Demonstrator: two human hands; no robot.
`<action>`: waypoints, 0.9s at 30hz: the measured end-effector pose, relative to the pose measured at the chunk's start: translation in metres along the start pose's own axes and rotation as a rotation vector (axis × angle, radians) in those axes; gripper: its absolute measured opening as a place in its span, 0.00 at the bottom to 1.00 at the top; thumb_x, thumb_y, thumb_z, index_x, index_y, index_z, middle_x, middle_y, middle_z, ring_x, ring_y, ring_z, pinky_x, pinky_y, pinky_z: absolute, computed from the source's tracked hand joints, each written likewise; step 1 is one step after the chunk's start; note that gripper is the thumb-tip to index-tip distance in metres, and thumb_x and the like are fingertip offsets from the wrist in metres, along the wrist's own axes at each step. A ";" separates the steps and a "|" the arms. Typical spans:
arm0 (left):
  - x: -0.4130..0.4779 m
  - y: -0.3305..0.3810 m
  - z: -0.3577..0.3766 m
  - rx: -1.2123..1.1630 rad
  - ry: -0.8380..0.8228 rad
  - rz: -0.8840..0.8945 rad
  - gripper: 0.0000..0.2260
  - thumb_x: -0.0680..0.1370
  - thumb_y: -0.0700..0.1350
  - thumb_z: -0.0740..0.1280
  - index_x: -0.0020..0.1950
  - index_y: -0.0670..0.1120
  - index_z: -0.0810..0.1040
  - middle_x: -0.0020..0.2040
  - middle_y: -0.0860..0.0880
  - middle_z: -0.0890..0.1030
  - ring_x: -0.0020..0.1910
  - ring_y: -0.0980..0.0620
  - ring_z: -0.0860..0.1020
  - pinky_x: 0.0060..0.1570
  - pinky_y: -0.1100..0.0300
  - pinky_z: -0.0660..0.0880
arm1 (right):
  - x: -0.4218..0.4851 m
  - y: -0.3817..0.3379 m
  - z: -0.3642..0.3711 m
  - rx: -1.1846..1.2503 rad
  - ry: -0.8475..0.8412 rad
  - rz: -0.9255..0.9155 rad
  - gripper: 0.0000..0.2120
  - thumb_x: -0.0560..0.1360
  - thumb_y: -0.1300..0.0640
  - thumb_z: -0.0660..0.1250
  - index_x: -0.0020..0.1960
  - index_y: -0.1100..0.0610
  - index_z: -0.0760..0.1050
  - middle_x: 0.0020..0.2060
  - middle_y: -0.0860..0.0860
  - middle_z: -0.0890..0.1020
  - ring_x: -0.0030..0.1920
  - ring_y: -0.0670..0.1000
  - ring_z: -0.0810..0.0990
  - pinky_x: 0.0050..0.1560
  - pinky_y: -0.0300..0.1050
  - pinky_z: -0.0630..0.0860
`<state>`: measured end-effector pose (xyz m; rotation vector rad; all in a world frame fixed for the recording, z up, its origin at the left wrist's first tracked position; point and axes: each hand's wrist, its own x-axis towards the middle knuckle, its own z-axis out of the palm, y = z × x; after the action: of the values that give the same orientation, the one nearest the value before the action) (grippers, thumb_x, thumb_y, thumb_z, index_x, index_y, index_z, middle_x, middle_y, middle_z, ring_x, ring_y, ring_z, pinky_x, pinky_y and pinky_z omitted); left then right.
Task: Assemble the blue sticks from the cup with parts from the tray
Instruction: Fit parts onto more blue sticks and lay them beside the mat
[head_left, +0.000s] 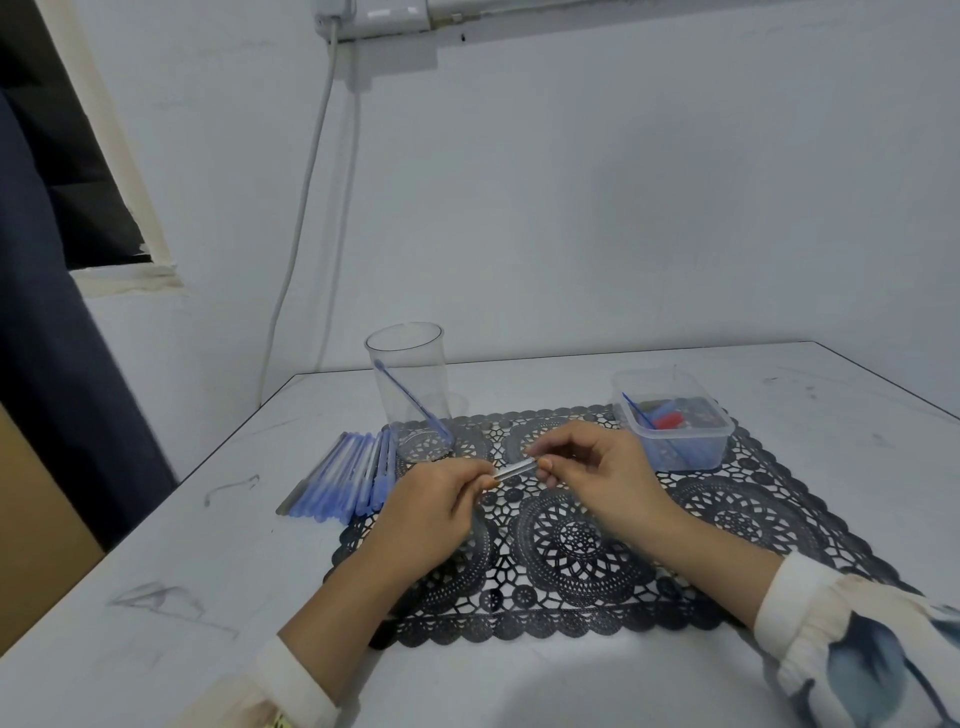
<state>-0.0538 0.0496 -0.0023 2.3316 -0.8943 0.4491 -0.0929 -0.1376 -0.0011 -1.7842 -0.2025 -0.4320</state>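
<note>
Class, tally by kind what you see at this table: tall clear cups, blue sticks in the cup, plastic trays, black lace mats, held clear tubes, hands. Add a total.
Tall clear cup: 1
Blue stick in the cup: 1
Plastic tray: 1
Black lace mat: 1
Clear tube: 1
Hands: 2, left hand and right hand
Total: 7

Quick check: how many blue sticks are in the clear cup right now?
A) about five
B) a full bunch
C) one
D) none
C: one blue stick leans inside the upright cup; the left hand and right hand pinch a clear tube.
</note>
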 end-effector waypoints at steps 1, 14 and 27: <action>0.000 0.000 0.000 -0.002 -0.008 -0.010 0.09 0.78 0.44 0.63 0.55 0.47 0.81 0.44 0.52 0.83 0.43 0.56 0.79 0.47 0.56 0.77 | 0.000 0.001 0.000 0.003 0.002 -0.006 0.15 0.72 0.71 0.67 0.41 0.51 0.81 0.35 0.51 0.83 0.37 0.50 0.82 0.44 0.42 0.79; -0.003 0.003 -0.001 -0.008 0.058 0.060 0.08 0.77 0.45 0.65 0.53 0.48 0.82 0.44 0.53 0.83 0.42 0.57 0.79 0.46 0.62 0.76 | -0.001 -0.002 0.000 0.050 -0.039 0.019 0.07 0.77 0.64 0.62 0.51 0.56 0.76 0.30 0.55 0.79 0.28 0.47 0.74 0.29 0.35 0.72; -0.001 0.003 -0.004 0.025 0.085 0.094 0.09 0.77 0.44 0.65 0.55 0.46 0.81 0.45 0.52 0.83 0.42 0.57 0.79 0.47 0.63 0.75 | 0.000 0.008 -0.003 -0.087 -0.071 -0.040 0.04 0.78 0.64 0.60 0.47 0.62 0.74 0.35 0.55 0.81 0.34 0.50 0.80 0.36 0.40 0.77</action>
<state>-0.0566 0.0509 0.0021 2.2819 -0.9649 0.5974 -0.0904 -0.1421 -0.0079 -1.8850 -0.2730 -0.4120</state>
